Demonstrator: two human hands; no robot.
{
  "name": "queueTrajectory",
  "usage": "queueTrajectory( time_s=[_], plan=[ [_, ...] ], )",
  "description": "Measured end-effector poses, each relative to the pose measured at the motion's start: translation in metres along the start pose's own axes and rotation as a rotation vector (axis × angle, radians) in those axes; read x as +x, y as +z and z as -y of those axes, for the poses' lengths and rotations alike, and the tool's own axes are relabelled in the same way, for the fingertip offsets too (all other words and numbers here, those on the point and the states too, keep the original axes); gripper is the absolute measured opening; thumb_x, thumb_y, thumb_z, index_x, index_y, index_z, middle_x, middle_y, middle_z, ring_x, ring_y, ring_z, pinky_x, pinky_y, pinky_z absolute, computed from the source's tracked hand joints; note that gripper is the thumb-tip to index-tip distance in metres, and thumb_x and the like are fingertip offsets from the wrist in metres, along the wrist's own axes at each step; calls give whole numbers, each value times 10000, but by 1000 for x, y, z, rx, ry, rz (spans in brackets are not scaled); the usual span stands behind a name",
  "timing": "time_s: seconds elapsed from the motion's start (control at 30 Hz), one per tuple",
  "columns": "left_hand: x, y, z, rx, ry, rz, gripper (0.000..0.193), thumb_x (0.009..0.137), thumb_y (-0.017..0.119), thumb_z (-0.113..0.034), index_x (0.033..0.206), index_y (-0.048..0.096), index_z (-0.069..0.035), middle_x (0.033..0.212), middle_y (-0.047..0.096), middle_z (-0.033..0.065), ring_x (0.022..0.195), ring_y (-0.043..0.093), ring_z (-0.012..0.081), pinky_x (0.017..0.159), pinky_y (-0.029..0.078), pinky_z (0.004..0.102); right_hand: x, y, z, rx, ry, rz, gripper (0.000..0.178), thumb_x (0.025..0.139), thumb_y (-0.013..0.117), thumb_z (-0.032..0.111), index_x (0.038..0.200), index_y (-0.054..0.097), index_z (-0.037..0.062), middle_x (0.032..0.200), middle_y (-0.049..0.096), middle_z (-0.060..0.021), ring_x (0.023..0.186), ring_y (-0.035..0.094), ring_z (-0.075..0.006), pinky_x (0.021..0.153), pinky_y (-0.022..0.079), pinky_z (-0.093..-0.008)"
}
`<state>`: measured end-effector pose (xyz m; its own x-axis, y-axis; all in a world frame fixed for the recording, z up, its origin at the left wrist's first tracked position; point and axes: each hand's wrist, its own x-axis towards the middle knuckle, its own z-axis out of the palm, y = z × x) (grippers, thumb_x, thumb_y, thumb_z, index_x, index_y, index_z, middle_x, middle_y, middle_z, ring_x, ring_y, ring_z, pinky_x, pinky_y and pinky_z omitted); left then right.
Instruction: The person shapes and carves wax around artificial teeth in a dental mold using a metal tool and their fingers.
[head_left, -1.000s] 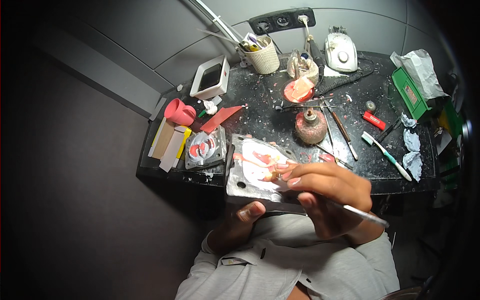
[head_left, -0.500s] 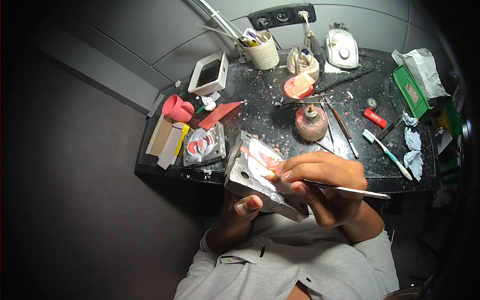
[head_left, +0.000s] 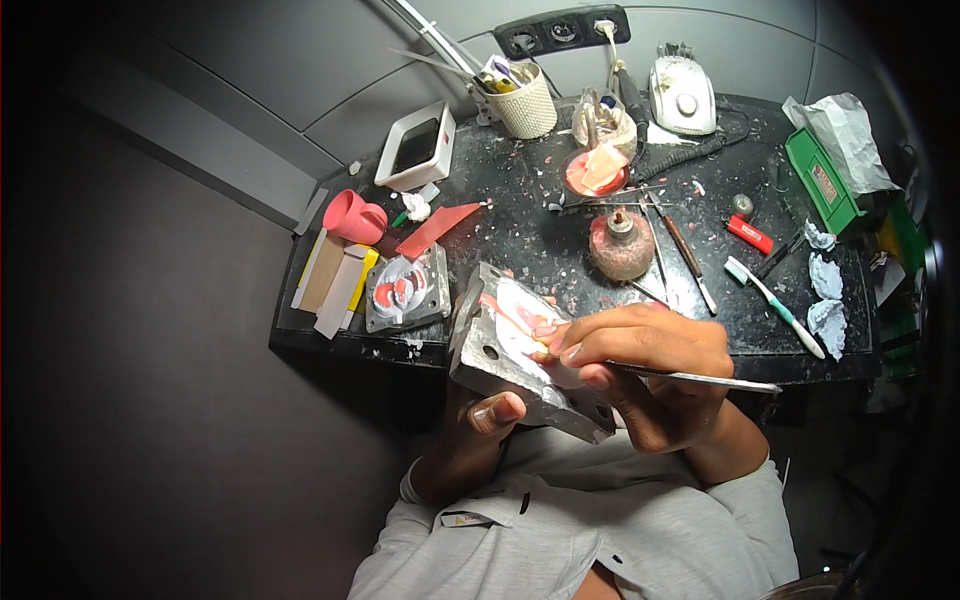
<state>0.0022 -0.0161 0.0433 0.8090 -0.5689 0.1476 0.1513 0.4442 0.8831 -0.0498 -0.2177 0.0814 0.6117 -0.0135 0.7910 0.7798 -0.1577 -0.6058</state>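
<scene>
My left hand (head_left: 488,414) grips a grey metal dental flask half (head_left: 478,368) from below, its thumb pressed on the near side. The flask is tilted above the table's front edge. White plaster (head_left: 513,343) fills it, with pink material set in the middle. My right hand (head_left: 650,350) is closed around a slim metal instrument (head_left: 725,383), whose flat end sticks out to the right. Its fingertips rest at the pink material and hide the instrument's working end. A second flask half (head_left: 440,292), with white plaster and pink-red shapes, lies on the table to the left.
Behind the hands stands a glass spirit burner (head_left: 621,250). Leftward are a pink wax sheet (head_left: 437,231), a pink cup (head_left: 350,216) and a white tray (head_left: 388,180). Rightward lie a brown-handled wax knife (head_left: 683,250), a red lighter (head_left: 749,235), a toothbrush (head_left: 778,308) and a green box (head_left: 822,185).
</scene>
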Motion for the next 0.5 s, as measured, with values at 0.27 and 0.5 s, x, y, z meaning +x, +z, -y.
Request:
queueTrajectory(
  time_s=[0.27, 0.5],
  plan=[
    [1, 4, 0, 72, 45, -49, 1201, 686, 899, -519, 1529, 246, 33, 1390, 498, 195, 1300, 509, 298, 1132, 388, 469, 0, -1, -3, 9, 3, 6, 143, 834, 732, -99, 971, 715, -62, 924, 740, -160, 843, 748, -263, 755, 601, -315],
    [1, 11, -5, -1, -13, -91, 1132, 683, 889, -473, 1498, 288, 32, 1332, 520, 183, 1247, 530, 286, 1090, 421, 456, -3, 1, -9, 56, -24, -14, 144, 837, 728, -101, 976, 716, -64, 911, 737, -169, 832, 748, -273, 738, 600, -322]
  ],
)
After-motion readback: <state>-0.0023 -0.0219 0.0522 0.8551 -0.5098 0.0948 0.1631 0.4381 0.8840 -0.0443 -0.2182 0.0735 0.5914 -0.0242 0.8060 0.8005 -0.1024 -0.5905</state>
